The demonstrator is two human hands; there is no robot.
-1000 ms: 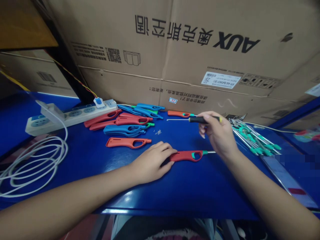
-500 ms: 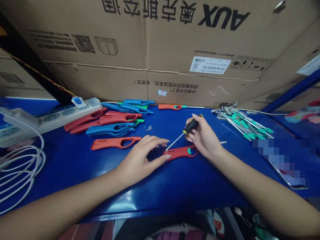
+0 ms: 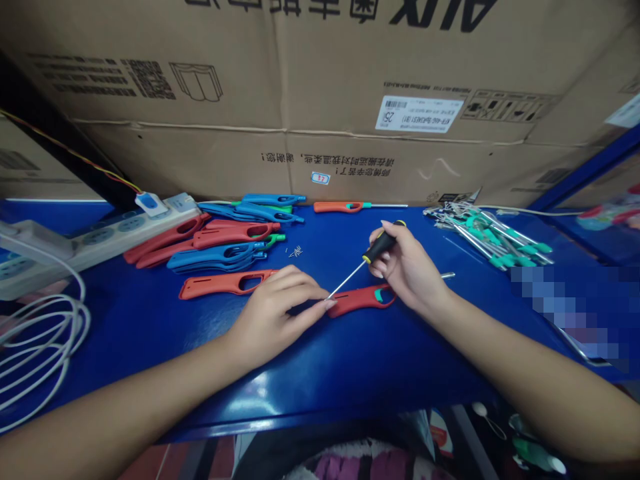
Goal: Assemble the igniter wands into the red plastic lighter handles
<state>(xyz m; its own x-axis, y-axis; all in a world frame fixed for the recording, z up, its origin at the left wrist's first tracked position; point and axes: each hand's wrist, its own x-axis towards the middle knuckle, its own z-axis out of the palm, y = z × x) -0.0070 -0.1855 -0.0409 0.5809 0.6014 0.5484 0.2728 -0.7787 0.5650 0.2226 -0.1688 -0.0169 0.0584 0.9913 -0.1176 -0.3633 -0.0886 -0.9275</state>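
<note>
My right hand (image 3: 405, 263) grips the black and yellow handle of a screwdriver (image 3: 377, 248), whose shaft slants down to the left. Its tip is at the left end of a red gas lighter (image 3: 357, 301) lying on the table, with a green trigger and a metal rod reaching out to the right behind my wrist. The thumb and fingers of my left hand (image 3: 280, 307) are pinched together at the screwdriver tip, beside that end; anything small between them is hidden. An orange lighter shell (image 3: 215, 284) lies just beyond my left hand.
Red shells (image 3: 230, 233) and blue shells (image 3: 215, 259) are piled left, near a power strip (image 3: 115, 230) and coiled white cable (image 3: 45, 353). Small screws (image 3: 296, 251) lie mid-table. An orange lighter (image 3: 337, 207) and metal rods with green parts (image 3: 493, 237) lie near the cardboard box (image 3: 325, 147).
My left thumb and fingers have closed together at the screwdriver tip; before, they were apart around the lighter's end. The tip has shifted slightly left of the lighter. The view has tilted a little.
</note>
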